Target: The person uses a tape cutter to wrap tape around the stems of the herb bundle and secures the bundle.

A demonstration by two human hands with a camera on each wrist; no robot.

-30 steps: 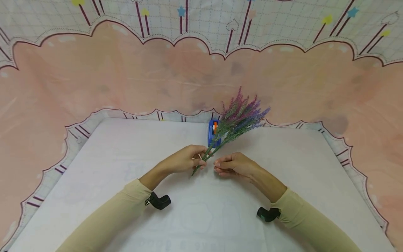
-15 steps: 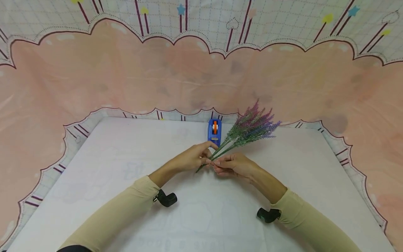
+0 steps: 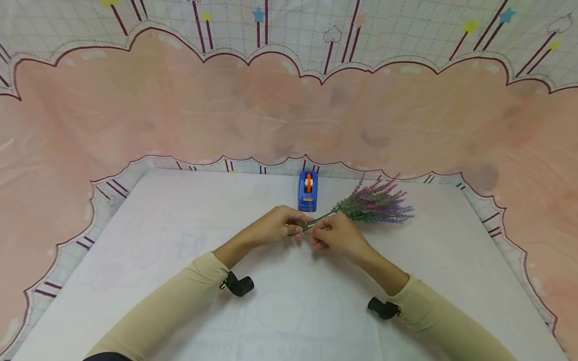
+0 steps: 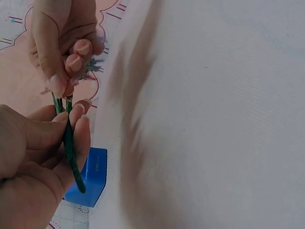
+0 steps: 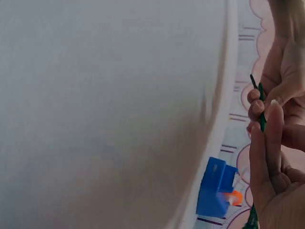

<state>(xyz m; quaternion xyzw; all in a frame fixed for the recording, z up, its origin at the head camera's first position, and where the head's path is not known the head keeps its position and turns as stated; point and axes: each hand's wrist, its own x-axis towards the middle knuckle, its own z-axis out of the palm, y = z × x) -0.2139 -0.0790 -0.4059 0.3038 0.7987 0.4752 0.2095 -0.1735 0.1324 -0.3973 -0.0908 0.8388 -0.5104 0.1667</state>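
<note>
My left hand (image 3: 280, 225) pinches the green stems of a bunch of artificial lavender (image 3: 377, 203), near their lower ends. The pink and purple flower heads point to the right, low over the table. In the left wrist view a stem end (image 4: 76, 167) sticks out below the left fingers. Close beside it, my right hand (image 3: 340, 238) has its thumb and fingertips together against the stems. A small pale, shiny bit (image 4: 69, 98), which looks like clear tape, shows at those right fingertips; most of it is hidden.
A blue tape dispenser (image 3: 307, 193) with an orange wheel stands at the back of the white table (image 3: 289, 311), just beyond my hands. A patterned pink cloth (image 3: 226, 115) hangs behind the table edge.
The flower heads have swung down and right, from raised to low over the table. My left hand has moved right to meet the right hand, which now sits over the stems.
</note>
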